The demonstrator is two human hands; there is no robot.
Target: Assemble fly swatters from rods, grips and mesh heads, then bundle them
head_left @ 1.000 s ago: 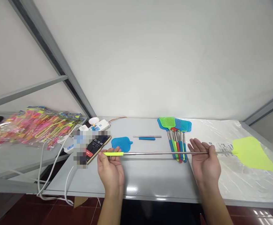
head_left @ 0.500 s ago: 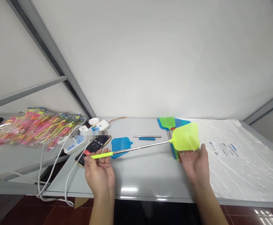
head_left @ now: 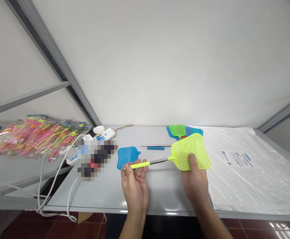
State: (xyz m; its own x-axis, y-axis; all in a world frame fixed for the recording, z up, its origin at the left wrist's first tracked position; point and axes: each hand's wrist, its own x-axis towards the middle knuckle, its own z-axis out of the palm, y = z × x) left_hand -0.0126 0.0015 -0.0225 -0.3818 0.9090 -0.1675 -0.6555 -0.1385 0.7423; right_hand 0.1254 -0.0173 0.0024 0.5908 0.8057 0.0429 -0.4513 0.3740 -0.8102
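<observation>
A yellow-green fly swatter (head_left: 189, 151) with a short metal telescopic rod is held across both hands above the table. My left hand (head_left: 136, 189) is closed on its yellow grip, thumb on top. My right hand (head_left: 196, 182) grips the perforated head, thumb on the near face and the other fingers hidden behind it. Behind my left hand a blue swatter head (head_left: 128, 157) lies loose on the table. Further back are a thin metal rod (head_left: 156, 145) and a blue handle grip (head_left: 155, 148), side by side. Blue and green swatters (head_left: 177, 131) lie stacked behind the held head.
On the left, bagged pink and yellow items (head_left: 52, 134) lie on a neighbouring surface. A power strip (head_left: 107, 134) with white cables (head_left: 41, 179) stands near a blurred-out patch. Labelled white wrapping (head_left: 249, 186) covers the table's right side. A wall rises behind.
My left hand has moved right, and the swatter's rod has become much shorter. My right hand has shifted left, from supporting the head underneath to gripping it with the thumb in front.
</observation>
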